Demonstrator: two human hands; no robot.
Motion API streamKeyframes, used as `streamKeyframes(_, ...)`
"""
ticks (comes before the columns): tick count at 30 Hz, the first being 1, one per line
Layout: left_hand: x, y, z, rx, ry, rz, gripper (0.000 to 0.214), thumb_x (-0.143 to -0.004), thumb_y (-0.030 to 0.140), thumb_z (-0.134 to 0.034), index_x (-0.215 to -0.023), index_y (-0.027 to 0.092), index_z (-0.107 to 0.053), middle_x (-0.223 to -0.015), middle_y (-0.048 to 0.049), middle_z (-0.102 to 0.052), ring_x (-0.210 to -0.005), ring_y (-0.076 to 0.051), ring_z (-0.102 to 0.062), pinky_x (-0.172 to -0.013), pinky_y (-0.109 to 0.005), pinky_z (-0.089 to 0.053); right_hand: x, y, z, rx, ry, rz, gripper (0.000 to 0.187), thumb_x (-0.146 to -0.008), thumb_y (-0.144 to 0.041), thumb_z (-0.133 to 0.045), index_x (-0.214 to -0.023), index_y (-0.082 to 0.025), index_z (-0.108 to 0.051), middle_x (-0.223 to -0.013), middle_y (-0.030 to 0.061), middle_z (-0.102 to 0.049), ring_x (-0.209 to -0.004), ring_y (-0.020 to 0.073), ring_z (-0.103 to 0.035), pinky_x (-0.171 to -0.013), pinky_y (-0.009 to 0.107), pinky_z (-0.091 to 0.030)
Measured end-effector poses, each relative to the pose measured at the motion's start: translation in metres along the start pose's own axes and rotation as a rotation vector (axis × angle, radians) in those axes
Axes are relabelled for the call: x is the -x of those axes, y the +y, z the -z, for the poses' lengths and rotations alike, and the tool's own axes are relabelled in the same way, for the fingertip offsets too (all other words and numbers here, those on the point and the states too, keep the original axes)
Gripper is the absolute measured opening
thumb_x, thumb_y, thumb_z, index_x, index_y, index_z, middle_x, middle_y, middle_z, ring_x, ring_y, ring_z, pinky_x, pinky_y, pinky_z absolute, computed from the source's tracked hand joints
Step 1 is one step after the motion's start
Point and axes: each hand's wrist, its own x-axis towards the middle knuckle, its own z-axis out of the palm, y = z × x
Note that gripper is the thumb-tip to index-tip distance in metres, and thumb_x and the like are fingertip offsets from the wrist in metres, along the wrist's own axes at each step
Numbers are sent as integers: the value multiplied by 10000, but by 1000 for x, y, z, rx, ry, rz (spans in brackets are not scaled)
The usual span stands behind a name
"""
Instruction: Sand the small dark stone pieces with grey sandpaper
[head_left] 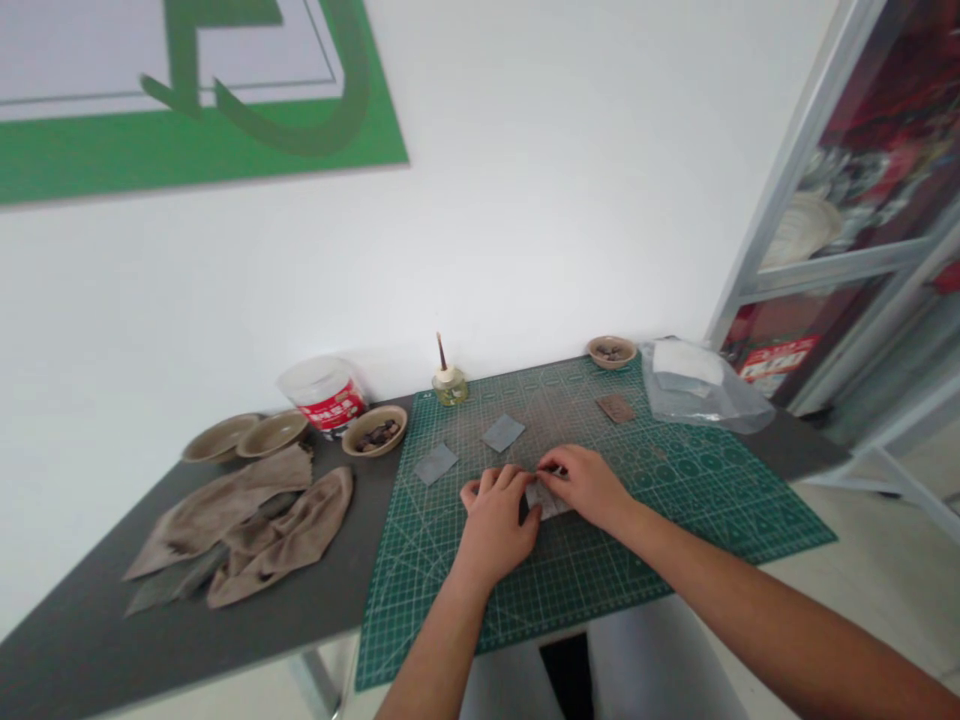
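A small pale rectangular sheet (550,503) lies on the green cutting mat (600,570), partly covered by my hands. My left hand (496,520) is at its left edge, fingers bent, with the thumb and forefinger holding the sheet down. Over the sheet's upper part, my right hand (589,487) is closed in a pinch; a small dark bit shows at its fingertips, too small to name. Two grey square pieces lie beyond my left hand, one grey square (436,463) nearer and another grey square (502,432) farther back. A brown square piece (616,407) is beyond my right hand.
Along the wall stand a small glass bottle with a brush (450,385), a bowl of dark pieces (375,432), a similar bowl (611,352) and a clear plastic tub (324,398). Brown cloths (277,530) lie left; a plastic bag (701,385) lies right.
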Motion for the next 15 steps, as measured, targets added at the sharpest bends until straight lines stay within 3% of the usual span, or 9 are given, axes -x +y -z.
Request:
streamKeyframes(4, -2, -7, 4, 213, 111, 21, 425, -839, 253, -591, -1255, 288, -514, -1168, -55, -621, -1107, -258, -523, -952, -457, -335, -10, -9, 1, -624, 9, -186, 252, -778, -322, -710, -955, -199, -578, -832, 17, -678, -754, 169, -638, -711, 306, -491)
streamKeyframes(7, -7, -11, 8, 363, 112, 9, 424, -853, 268, -593, -1270, 276, -519, -1066, -44, -663, -1016, -220, -587, -940, -409, -376, -8, -13, 2, -899, -85, -241, 375, -716, -336, -764, -990, -201, -546, -797, 6, -682, -712, 161, -635, -670, 290, -483)
streamKeyframes(12, -21, -10, 17, 505, 46, -38, 136, -852, 262, -593, -941, 234, -692, -945, -36, -700, -933, -198, -620, -854, -319, -445, -4, -11, 3, -984, -105, -254, 393, -755, -380, -729, -1050, -201, -540, -843, 23, -686, -741, 166, -641, -684, 295, -482)
streamKeyframes(15, -33, -12, 24, 534, 71, 14, 141, -853, 300, -596, -909, 216, -694, -904, -31, -707, -873, -187, -631, -807, -298, -463, -2, -4, 10, -749, -74, -203, 373, -839, -434, -625, -1123, -205, -550, -926, 55, -683, -834, 195, -642, -759, 344, -485)
